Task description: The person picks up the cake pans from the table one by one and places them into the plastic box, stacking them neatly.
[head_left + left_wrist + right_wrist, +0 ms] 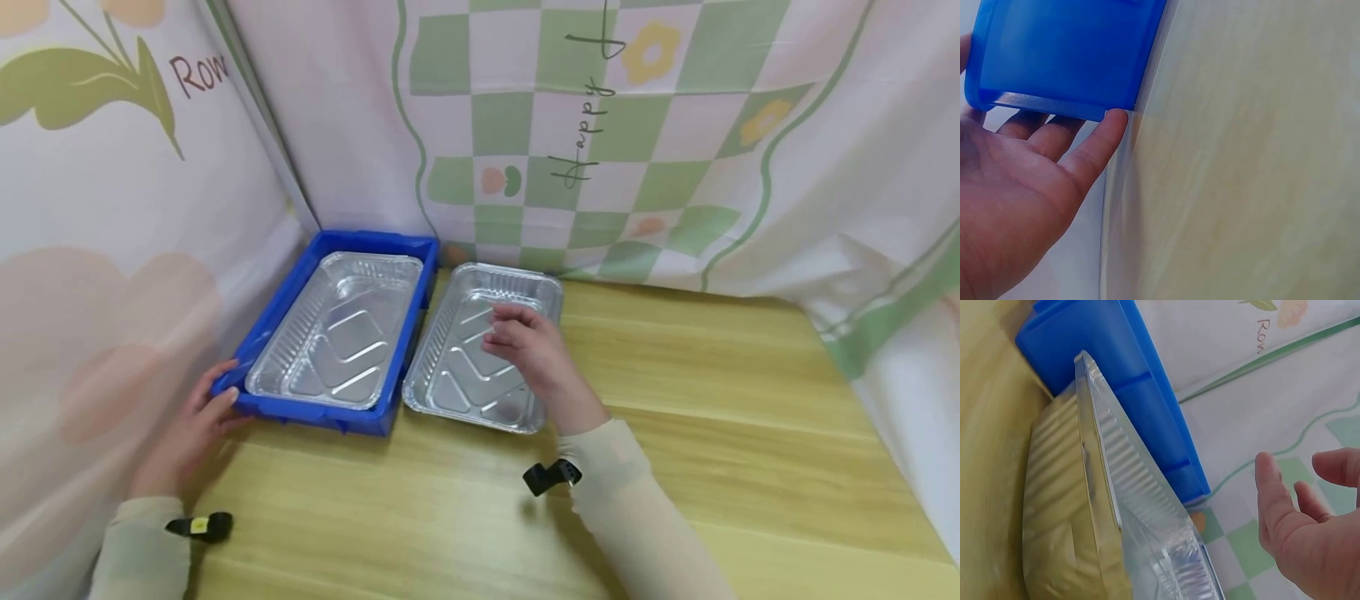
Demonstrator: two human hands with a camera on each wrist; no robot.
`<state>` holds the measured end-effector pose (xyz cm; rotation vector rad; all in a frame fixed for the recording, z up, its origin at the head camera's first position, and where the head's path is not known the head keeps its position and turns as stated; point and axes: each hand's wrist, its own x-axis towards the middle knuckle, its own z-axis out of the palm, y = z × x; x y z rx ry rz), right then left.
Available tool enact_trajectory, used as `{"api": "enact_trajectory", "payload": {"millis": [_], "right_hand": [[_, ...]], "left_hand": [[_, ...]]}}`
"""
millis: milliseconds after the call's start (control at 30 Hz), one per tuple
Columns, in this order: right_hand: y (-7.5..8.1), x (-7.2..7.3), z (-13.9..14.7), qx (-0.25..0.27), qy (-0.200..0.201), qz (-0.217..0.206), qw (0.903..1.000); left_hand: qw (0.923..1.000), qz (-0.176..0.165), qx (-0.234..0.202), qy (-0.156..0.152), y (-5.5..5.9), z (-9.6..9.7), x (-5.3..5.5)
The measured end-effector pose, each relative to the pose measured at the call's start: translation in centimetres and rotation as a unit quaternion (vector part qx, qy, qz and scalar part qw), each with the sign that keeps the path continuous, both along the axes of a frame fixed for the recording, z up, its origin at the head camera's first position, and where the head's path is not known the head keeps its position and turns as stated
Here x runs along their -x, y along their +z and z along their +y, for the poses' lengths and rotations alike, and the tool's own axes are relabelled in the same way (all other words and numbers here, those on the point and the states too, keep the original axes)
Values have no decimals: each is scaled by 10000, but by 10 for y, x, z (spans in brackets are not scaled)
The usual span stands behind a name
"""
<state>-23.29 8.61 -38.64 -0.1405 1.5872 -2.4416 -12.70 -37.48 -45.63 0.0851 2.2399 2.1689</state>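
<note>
My left hand [191, 429] is at the near left corner of a blue plastic tray [262, 337], its thumb and fingers touching the rim and side. In the left wrist view the fingers [1094, 147] reach, nearly straight, to the tray's edge. A foil pan [356, 333] sits inside this tray. To its right, a second foil pan [442, 375] lies on the table. Above that pan hovers my right hand [536, 354], fingers loosely bent and holding nothing. From the right wrist the same hand [1310, 531] appears apart from the pan's side [1054, 506].
The wooden table [675, 417] extends to the right and toward me. A printed cloth [555, 125] hangs along the back. Another patterned cloth [142, 250] hangs on the left, close beside the blue tray. Both wrists have small black devices strapped on.
</note>
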Motion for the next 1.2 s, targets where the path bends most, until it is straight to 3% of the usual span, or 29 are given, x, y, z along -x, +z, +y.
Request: {"api": "enact_trajectory", "payload": {"millis": [400,800,1200], "right_hand": [[-5,-1,25,-150,-180,-200,9995],[-19,2,46,-743,-458,-408,9953],[-31,3,73,-909,-523,-600,9927]], "left_hand": [[9999,-86,13,76,-1,-1,1],[9996,114,-243,-55,-2,-1,-1],[9994,145,-297,-70,-1,0,-1]]}}
